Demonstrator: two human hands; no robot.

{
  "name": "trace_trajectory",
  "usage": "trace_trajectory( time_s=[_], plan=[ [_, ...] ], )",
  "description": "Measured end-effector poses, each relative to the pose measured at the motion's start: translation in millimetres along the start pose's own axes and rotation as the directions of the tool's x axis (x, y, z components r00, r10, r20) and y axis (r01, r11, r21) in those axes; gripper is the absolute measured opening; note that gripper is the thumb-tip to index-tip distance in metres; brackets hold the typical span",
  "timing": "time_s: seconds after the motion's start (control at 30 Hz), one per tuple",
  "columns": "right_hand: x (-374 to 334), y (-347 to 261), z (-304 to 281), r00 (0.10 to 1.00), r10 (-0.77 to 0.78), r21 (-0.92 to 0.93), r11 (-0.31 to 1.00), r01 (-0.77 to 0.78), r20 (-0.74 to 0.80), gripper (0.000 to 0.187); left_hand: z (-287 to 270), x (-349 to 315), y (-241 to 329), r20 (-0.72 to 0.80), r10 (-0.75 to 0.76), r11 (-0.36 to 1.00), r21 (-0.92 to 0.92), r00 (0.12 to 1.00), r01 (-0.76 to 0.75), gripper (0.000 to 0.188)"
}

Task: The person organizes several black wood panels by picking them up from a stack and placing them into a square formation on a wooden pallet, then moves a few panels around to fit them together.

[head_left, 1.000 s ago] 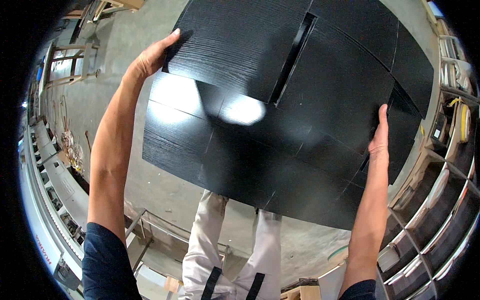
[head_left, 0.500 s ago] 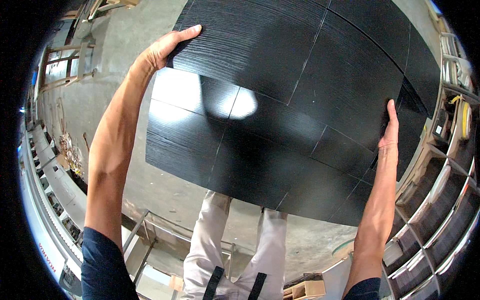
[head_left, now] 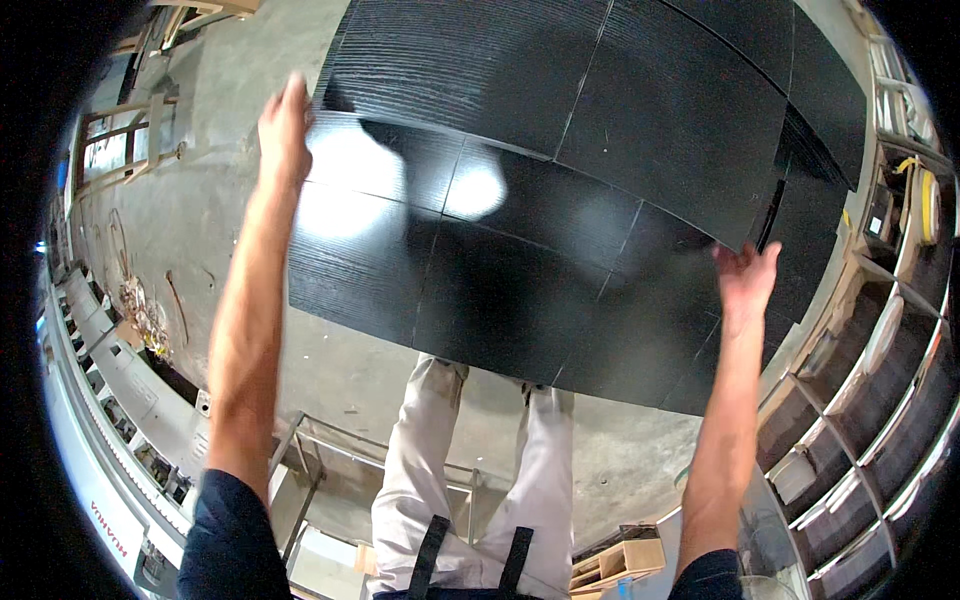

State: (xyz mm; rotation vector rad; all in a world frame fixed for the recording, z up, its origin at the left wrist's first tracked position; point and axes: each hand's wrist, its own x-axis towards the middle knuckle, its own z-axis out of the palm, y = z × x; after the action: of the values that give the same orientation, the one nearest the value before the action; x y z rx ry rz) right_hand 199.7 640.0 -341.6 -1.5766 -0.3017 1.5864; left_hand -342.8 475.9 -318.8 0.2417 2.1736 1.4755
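Observation:
A large black wood-grain panel [head_left: 470, 85] lies at a slant on a wider black surface of panels [head_left: 500, 290] with thin seams. My left hand [head_left: 288, 135] is just off the upper panel's left edge, slightly blurred, stretched out and holding nothing. Near that panel's near right corner is my right hand [head_left: 748, 285], its fingers spread over the black surface. Whether a fingertip there still touches the corner I cannot tell. Bright light reflects off the left part of the lower panels.
A shelf rack [head_left: 850, 440] with many compartments runs along the right, a yellow roll [head_left: 931, 238] in it. At the left is a long pale machine [head_left: 110, 500]. A metal frame [head_left: 375, 450] and wooden box [head_left: 625, 565] are near my legs. Scraps [head_left: 140, 310] litter the concrete floor.
Both hands have come off the upper panel's sides: the left moved left and slightly down, the right left and down toward the near corner. The panels shifted up and left in view.

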Motion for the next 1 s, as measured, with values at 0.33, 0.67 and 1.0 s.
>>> trace_trajectory(
  time_s=[0.33,0.67,1.0],
  plan=[
    [-40,37,65,0.959,0.283,0.557,0.793,-0.248,0.023,0.098,150,-160,-65,0.564,-0.406,0.539,-0.488,0.719,0.687,0.027],
    [-39,23,77,0.93,0.369,0.484,0.813,-0.325,0.006,0.107,166,-147,-79,0.581,-0.424,0.445,-0.534,0.695,0.719,0.014],
    [-39,31,60,0.906,0.373,0.559,0.716,-0.418,0.2,0.11,83,-207,-103,0.607,-0.306,0.804,-0.247,0.733,0.54,0.012]
  ],
)
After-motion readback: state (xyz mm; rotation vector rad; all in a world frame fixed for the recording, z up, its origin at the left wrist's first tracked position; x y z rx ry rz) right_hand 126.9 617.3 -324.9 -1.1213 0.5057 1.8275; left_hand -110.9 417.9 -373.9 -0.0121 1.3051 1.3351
